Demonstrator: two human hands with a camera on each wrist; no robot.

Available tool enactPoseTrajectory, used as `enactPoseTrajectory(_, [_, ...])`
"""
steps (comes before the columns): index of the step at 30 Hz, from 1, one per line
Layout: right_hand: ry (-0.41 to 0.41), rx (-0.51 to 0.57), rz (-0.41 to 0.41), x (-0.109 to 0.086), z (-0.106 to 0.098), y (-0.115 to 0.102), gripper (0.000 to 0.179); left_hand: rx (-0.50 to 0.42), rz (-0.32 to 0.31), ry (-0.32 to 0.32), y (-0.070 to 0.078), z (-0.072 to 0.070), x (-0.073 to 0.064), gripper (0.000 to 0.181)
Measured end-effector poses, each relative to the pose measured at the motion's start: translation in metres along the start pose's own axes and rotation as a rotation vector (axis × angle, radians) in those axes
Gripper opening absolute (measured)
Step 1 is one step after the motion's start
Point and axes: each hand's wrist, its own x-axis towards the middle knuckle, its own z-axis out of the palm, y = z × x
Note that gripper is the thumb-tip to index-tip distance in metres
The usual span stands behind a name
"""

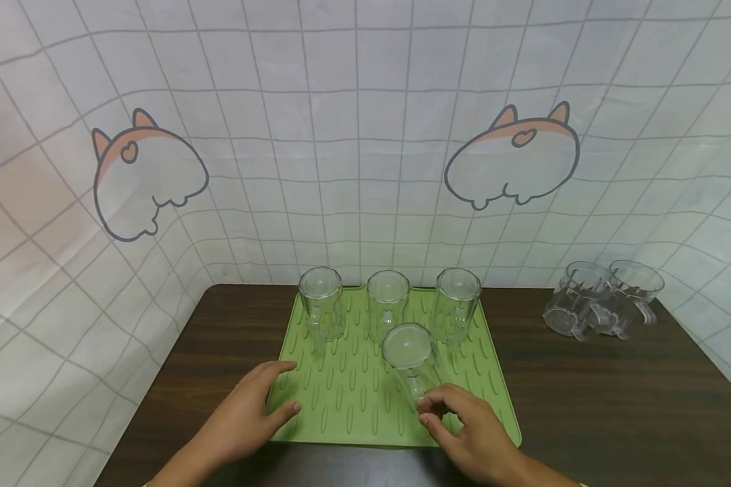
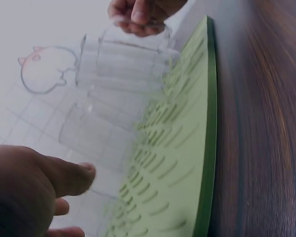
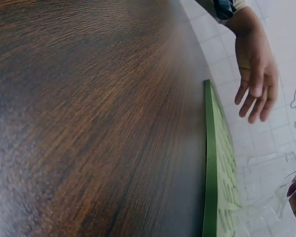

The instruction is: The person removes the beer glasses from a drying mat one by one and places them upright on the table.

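Clear mug (image 1: 409,348), base up and tilted, is held by its handle in your right hand (image 1: 475,433) just right of the middle of the green mat (image 1: 341,419), toward the near edge of the table (image 1: 615,406), in the head view. Three more, the left mug (image 1: 321,304), middle mug (image 1: 388,304) and right mug (image 1: 457,304), stand rim down along the mat's far edge, apart and with handles toward you, an arrangement that probably makes each easy to grasp; the ridges likely let air under the rims. Two upright mugs (image 1: 569,304) (image 1: 633,284) sit at the table's far right corner, off the mat. Your left hand (image 1: 250,412), thumb apart from loosely extended fingers, hovers empty by the mat's left edge, perhaps ready to steady.

From your left wrist, your right fingers are curled around the handle, a grip that seems chosen to leave the mug's wall and rim free; whether the rim touches the mat cannot be told.

From your right wrist, your left hand hangs relaxed beyond the mat's near edge, while your right fingers show only partly, at the mug's handle.
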Motion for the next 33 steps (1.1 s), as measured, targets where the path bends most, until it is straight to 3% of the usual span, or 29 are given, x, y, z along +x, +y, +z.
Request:
enactPoseTrajectory(13, [0.012,-0.022,-0.091,-0.002,0.000,0.004,0.042,-0.086,0.166,0.115,0.016,0.004,0.000,0.050])
enactPoseTrajectory(19, [0.000,-0.017,-0.096,-0.001,-0.001,0.000,0.036,-0.135,0.159,0.078,0.021,0.009,0.004,0.052])
enactPoseTrajectory(25, [-0.005,0.010,-0.093,0.000,-0.002,-0.002,0.017,-0.208,0.164,0.049,0.027,0.014,0.011,0.067])
enactPoseTrajectory(33, [0.004,-0.040,-0.160,0.000,0.000,0.002,0.019,-0.300,0.163,0.025,0.041,0.027,0.022,0.086])
